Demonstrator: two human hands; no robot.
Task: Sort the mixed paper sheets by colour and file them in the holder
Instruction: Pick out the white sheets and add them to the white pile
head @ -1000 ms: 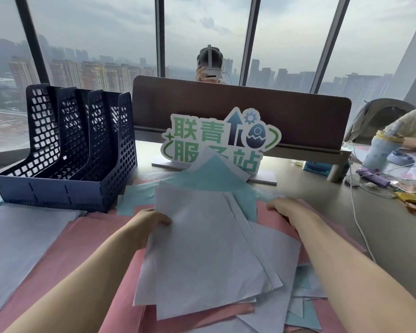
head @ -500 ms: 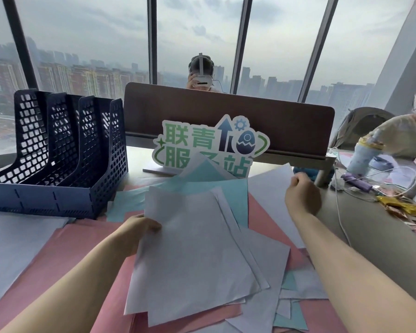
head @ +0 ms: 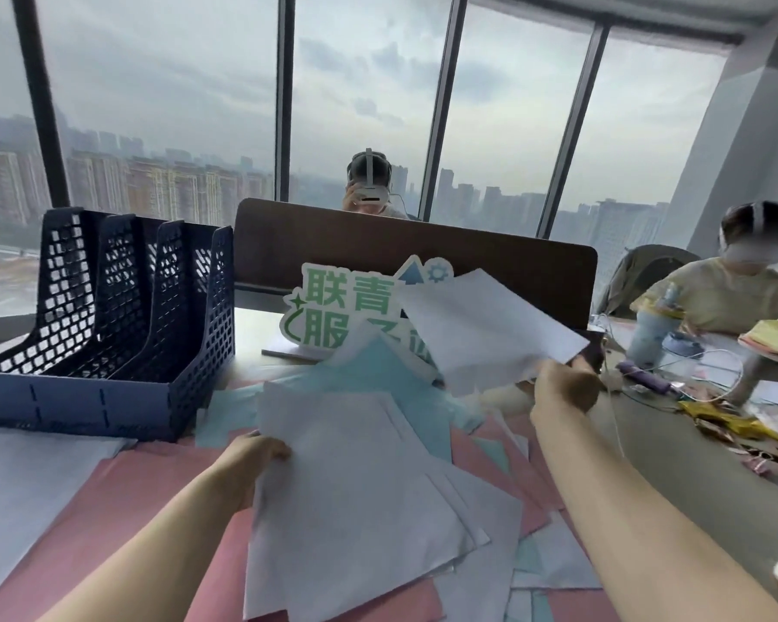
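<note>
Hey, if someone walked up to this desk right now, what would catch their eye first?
Probably the white sheet that the right hand holds up in the air above the desk, in front of the green sign. Next, the messy spread of white, pink and teal sheets across the desk, with the left hand gripping the white ones on top. The dark blue holder at the back left shows no paper in it.

I see the holder (head: 109, 325) slots open from above; only the sign (head: 347, 307) stands just beside.
</note>
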